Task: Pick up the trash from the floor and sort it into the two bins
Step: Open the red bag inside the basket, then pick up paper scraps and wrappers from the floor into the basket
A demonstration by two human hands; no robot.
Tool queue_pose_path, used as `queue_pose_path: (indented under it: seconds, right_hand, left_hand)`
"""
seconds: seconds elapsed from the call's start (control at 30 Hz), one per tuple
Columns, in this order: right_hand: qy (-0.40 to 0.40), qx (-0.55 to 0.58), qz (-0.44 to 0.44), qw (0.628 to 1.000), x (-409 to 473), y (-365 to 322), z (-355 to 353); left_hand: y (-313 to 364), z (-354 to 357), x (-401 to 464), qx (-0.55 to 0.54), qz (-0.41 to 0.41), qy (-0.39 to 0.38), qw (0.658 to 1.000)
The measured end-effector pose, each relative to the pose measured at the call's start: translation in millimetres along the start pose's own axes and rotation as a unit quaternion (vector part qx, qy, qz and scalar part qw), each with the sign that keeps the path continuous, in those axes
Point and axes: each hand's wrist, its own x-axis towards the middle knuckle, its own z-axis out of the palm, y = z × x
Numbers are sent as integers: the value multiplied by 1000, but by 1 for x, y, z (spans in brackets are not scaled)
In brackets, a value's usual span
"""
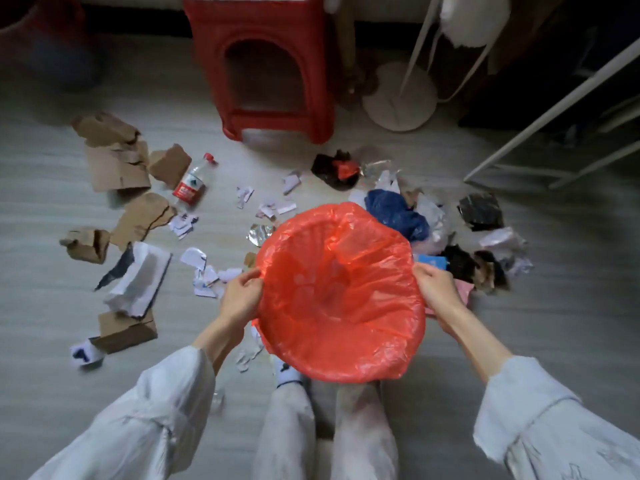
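Red crinkly plastic liner [341, 292] is stretched wide over a bin, just in front of the red stool [266, 64]. Left hand [240, 296] and right hand [434, 284] each have a closed pinch grip on opposite sides of its rim, with torn paper and cardboard scattered around on the floor [52, 306].

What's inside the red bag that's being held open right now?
The red bag, spread by the left hand and right hand, shows only wrinkled red plastic inside, no trash visible. The floor and litter under it are covered.

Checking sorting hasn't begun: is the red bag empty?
Apparently empty: both hands hold the red bag open, nothing visible inside.
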Motion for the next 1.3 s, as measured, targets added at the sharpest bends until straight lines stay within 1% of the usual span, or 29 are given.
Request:
queue_pose_path:
  seconds: [0.1,0.17,0.3,0.4,0.5,0.6,0.67,0.8,0.83,0.9,0.93,1.03,1.1,1.17,1.23,1.3]
  right_hand:
    - [-8,-30,31,999,21,52,40]
    - [-14,-43,52,998,34,73,57]
    - [-8,-67,36,997,60,88,84]
    - [-38,-64,18,997,72,82,111]
    - [-61,-80,-20,995,82,52,146]
    - [-77,-112,-74,988,91,0,192]
    - [-93,-112,-104,984,96,-32,228]
    - [-127,-100,-179,971,113,-90,299]
    - [-134,-102,-198,966,117,-102,313]
    - [-153,-107,-232,954,126,-121,343]
    - [-160,-105,-242,951,130,-128,354]
    - [-171,-96,-262,945,145,-138,383]
    - [-174,-85,-270,943,155,-141,395]
    - [-184,-73,-277,940,165,-139,405]
    - [-191,-67,-280,938,173,-136,413]
    - [-205,-69,-291,932,175,-134,417]
  left_hand:
    - [-42,14,49,24,-18,-5,1000]
    - [-65,24,72,11,-30,2,999]
    - [-97,37,110,-14,-31,39,999]
    - [-115,29,132,-19,-32,94,995]
    - [-120,3,151,-61,-13,151,987]
    - [-112,-36,179,-98,4,215,972]
    - [-108,-64,197,-127,11,250,960]
    - [-97,-113,230,-194,65,320,925]
    - [-95,-123,241,-207,70,339,915]
    - [-98,-140,264,-233,57,366,899]
    - [-100,-145,275,-249,52,366,895]
    - [-107,-151,309,-302,76,355,882]
    - [-111,-152,325,-307,88,348,881]
    - [-117,-157,342,-340,78,317,882]
    - [-126,-164,354,-351,59,273,894]
    - [-129,-169,354,-321,56,241,914]
